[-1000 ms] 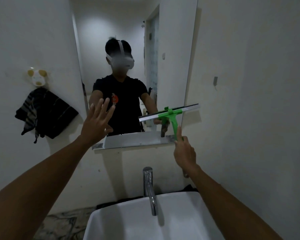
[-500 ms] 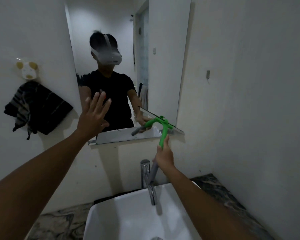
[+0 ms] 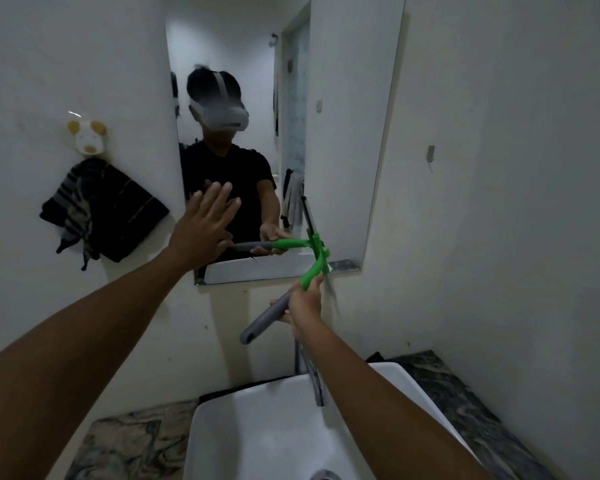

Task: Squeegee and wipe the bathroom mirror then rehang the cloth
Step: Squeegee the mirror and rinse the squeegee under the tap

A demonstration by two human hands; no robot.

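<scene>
Squeegee (image 3: 315,252) sitting at mirror (image 3: 343,133) bottom edge, prob. light, stiff plastic w/ soft blade; gripping best mid-handle. Right hand (image 3: 303,306) closing round grey handle; left hand (image 3: 201,233) spread flat, empty. Cloth (image 3: 104,213) hanging left, limp.

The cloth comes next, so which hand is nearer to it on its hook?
Left. The left hand is raised open at the mirror's left edge, just right of the cloth. The right hand grips the squeegee farther right.
</scene>
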